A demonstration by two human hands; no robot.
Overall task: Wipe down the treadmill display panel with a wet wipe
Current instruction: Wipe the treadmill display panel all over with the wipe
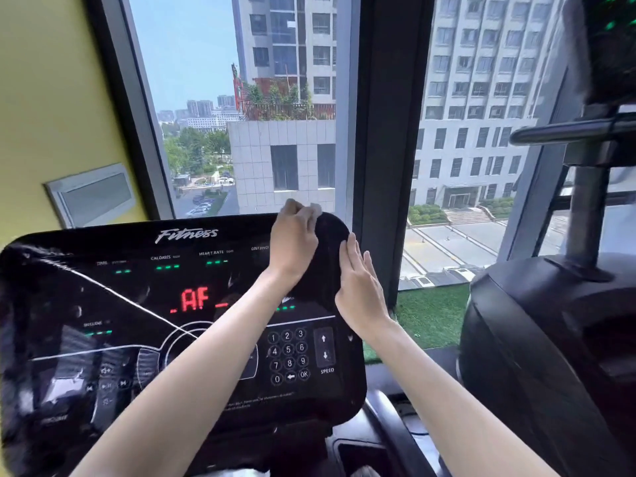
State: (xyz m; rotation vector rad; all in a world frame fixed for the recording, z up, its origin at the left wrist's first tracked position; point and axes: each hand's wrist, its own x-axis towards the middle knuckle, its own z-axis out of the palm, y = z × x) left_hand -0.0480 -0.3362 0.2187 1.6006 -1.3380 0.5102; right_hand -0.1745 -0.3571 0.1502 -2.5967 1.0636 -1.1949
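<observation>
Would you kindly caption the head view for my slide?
Left hand presses a white wet wipe onto the glossy black treadmill display panel's top-right corner; right hand steadies its edge.

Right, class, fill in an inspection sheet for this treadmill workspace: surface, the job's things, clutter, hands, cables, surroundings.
Surface: treadmill display panel, glossy black, lit; red characters, green dashes, number keypad with speed arrows at lower right.
Job's things: wet wipe, white, bunched at the panel's top right corner.
Clutter: nothing seen on the panel.
Hands: left hand closed on the wipe at the top edge; right hand flat, fingers extended, against the panel's right edge.
Cables: nothing seen clearly.
Surroundings: window onto tall buildings, yellow wall at left, another black machine at right.
</observation>
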